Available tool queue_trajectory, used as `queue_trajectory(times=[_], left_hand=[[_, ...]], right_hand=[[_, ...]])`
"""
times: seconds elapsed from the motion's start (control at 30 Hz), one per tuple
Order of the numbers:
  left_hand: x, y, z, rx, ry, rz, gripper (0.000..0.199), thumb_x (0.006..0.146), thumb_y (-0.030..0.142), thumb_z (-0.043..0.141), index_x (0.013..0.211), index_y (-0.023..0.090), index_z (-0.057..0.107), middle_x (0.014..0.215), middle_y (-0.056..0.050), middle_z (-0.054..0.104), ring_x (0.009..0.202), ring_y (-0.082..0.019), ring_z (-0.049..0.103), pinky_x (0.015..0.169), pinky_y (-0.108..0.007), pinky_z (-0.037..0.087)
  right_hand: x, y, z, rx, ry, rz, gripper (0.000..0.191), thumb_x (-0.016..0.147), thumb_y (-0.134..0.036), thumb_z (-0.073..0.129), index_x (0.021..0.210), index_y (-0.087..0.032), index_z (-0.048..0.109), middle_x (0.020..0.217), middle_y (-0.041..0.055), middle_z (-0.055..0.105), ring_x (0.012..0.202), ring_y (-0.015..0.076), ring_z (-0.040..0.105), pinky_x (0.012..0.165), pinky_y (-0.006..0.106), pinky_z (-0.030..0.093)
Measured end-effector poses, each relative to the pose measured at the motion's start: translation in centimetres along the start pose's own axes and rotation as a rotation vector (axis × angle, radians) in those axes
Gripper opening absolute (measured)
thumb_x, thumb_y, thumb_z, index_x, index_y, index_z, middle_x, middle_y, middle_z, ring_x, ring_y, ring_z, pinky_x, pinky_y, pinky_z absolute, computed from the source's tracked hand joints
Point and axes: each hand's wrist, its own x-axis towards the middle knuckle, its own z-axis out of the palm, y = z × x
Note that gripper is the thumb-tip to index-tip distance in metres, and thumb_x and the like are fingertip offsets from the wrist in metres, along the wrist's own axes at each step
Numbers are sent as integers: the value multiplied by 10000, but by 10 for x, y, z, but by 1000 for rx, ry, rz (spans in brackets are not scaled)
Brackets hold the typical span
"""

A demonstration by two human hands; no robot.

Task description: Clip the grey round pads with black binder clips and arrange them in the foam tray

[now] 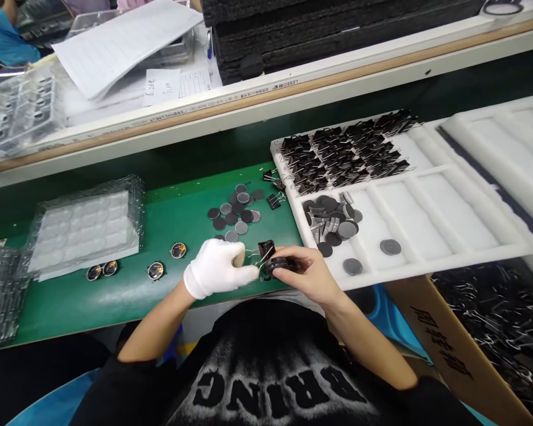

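My left hand (217, 266), in a white glove, is closed at the fingertips on the wire handles of a black binder clip (266, 248). My bare right hand (308, 269) pinches a dark round piece (276, 264) right beside the clip. Whether the clip's jaws grip that piece is hidden by the fingers. Just beyond my hands, loose grey and black discs (237, 208) lie scattered on the green table (169, 213). Two more binder clips (274, 200) rest by the tray's edge.
A white foam tray (408, 269) at the right holds rows of clips (342, 154) and a heap of discs (333, 219). Clear plastic trays (84, 225) and round amber-dark lenses (155, 270) are at left. A box of clips (497, 337) stands lower right. A shelf edge (249, 97) runs across the back.
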Motion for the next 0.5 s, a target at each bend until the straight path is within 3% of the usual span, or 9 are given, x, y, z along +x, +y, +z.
queue_trajectory(times=[0.07, 0.2, 0.37, 0.5], left_hand=[[-2, 5, 5, -42, -6, 21, 420, 769, 403, 596, 541, 218, 296, 468, 67, 296, 487, -93, 255, 525, -281, 237], [-2, 13, 17, -75, 93, 116, 432, 774, 376, 585, 533, 215, 264, 468, 78, 224, 480, -82, 203, 490, -264, 210], [-1, 4, 20, 18, 102, 245, 445, 832, 373, 545, 514, 209, 281, 458, 68, 227, 476, -86, 172, 476, -262, 176], [-8, -2, 21, 77, 25, 295, 489, 894, 418, 518, 514, 206, 294, 454, 63, 220, 466, -88, 156, 471, -261, 157]], right_hand=[[-2, -1, 0, -31, -18, -19, 157, 739, -306, 861, 881, -262, 809, 960, 47, 792, 868, 215, 729, 808, 360, 586], [-5, -2, -5, -82, -79, -11, 187, 752, -326, 857, 902, -231, 800, 960, 69, 788, 866, 215, 731, 811, 354, 590], [-1, -10, -27, -193, -121, -82, 188, 808, -346, 822, 944, -223, 781, 1145, 96, 748, 1030, 227, 706, 868, 339, 567], [10, -22, -47, -420, -237, -5, 202, 854, -365, 771, 980, -207, 769, 947, 60, 771, 875, 206, 714, 781, 313, 555]])
